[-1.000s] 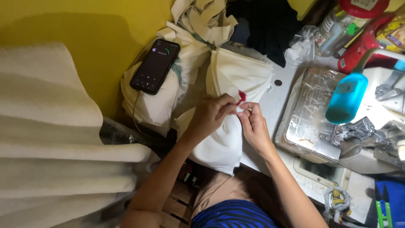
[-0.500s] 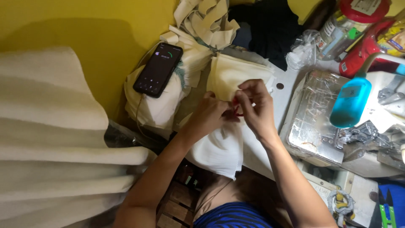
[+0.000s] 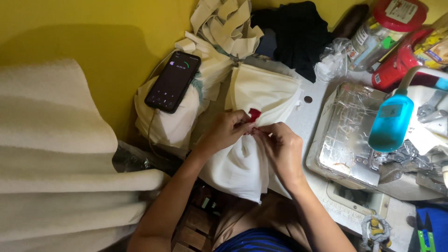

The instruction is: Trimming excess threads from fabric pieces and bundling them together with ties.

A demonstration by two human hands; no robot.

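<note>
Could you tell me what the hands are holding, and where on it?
Both the left hand and the right hand pinch the cream cloth by its gathered middle, beside a small red piece.

Hidden, cut off and too small to tell

The small red piece (image 3: 254, 114) is mostly covered by the left hand (image 3: 227, 131) and right hand (image 3: 281, 148), so its shape cannot be told. The phone (image 3: 173, 81) screen is too small to make out. The red-lidded jar (image 3: 383, 25) is cut by the top edge, the sewing machine (image 3: 373, 144) by the right edge.
</note>
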